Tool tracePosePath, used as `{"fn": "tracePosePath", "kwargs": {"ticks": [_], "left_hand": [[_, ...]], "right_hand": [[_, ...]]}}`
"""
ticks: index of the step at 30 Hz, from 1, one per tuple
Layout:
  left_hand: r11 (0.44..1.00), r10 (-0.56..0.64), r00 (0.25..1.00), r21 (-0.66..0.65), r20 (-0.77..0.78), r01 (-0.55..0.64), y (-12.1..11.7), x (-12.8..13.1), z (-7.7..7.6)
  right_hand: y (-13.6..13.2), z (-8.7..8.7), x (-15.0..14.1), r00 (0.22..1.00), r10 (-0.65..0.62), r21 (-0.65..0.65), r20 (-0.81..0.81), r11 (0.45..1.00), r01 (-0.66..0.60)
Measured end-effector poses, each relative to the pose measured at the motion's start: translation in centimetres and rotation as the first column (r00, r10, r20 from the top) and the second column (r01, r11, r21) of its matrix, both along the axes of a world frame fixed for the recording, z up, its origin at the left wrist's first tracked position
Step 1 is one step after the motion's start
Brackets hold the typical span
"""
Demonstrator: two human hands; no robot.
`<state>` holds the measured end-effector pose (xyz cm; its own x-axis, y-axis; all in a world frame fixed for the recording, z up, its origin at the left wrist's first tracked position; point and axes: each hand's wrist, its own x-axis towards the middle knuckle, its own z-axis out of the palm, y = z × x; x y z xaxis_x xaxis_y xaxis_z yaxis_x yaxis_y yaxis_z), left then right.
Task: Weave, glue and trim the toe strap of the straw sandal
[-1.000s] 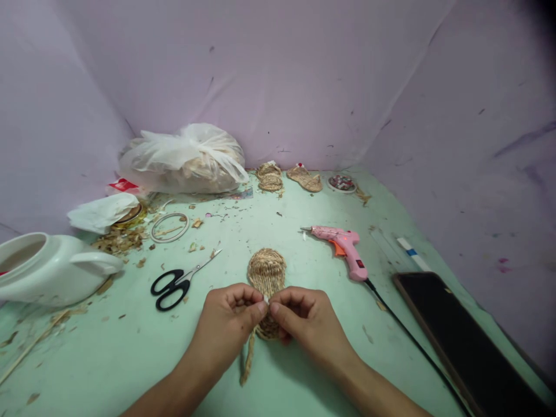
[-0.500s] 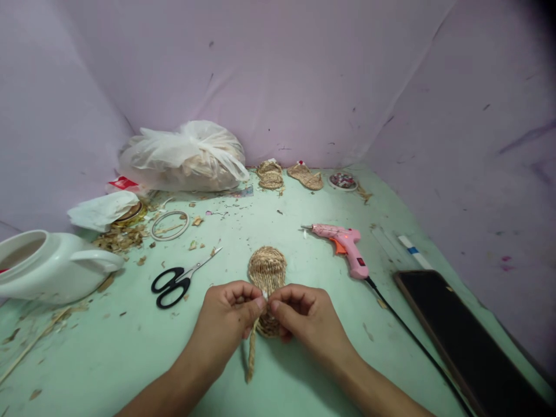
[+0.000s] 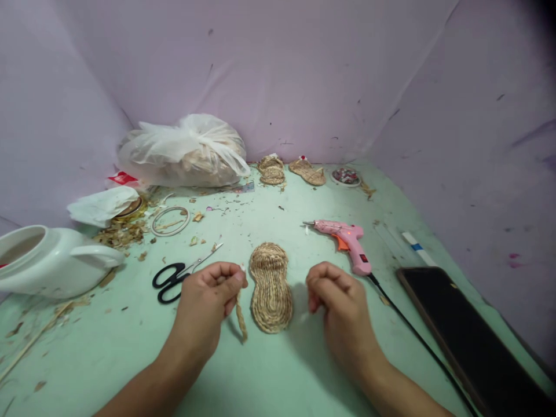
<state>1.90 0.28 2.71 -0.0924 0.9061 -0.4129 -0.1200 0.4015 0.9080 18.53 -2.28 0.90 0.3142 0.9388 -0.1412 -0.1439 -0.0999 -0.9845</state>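
Note:
My left hand (image 3: 212, 301) is closed in a pinch on a short braided straw cord (image 3: 241, 321), its lower end hanging below the fingers. A small white bit shows at the fingertips. Between my hands lies a woven straw slipper (image 3: 272, 289), flat on the table, toe end away from me, touched by neither hand. To its right, my right hand (image 3: 339, 301) hovers with curled, closed fingers; what they hold, if anything, is hidden. Black-handled scissors (image 3: 171, 278) lie beside my left hand, partly behind it. A pink glue gun (image 3: 343, 237) rests beyond my right hand.
A black phone (image 3: 464, 341) and the glue gun's cord lie at right. On the left are a white jug (image 3: 56, 263), a ring (image 3: 171, 222) and straw scraps. Along the back stand a plastic bag (image 3: 186, 153), small straw slippers (image 3: 307, 172) and a dish of beads (image 3: 346, 176).
My hands have moved apart from over the slipper, the left going left with the braided cord, the right going right. The slipper now shows whole.

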Motion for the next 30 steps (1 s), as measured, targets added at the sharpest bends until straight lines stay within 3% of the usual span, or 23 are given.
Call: {"fn": "tracePosePath", "kwargs": {"ticks": [3,8,13,20,30], "left_hand": [[0.999,0.038,0.999,0.015,-0.008,-0.038,0.8,-0.8,0.2],[0.999,-0.039,0.999,0.027,0.02,0.038,1.1,-1.0,-0.2],[0.989,-0.147,0.976,0.038,0.162,0.142,0.9,-0.6,-0.7],[0.982,-0.185,0.979,0.059,0.091,0.18,0.3,-0.1,-1.3],[0.989,-0.144,0.989,0.041,-0.018,0.144,0.3,-0.2,-1.7]], "right_hand": [[0.6,0.3,1.3,0.989,-0.133,0.019,-0.06,0.991,0.135],[1.1,0.4,1.3,0.991,0.036,-0.035,-0.125,0.999,-0.041],[1.0,-0.7,0.6,0.983,0.18,-0.028,-0.04,0.983,-0.181],[1.1,-1.0,0.5,0.989,0.146,-0.045,0.031,0.988,-0.145],[1.1,-0.7,0.4,0.991,0.113,-0.047,0.074,0.993,-0.11]]}}
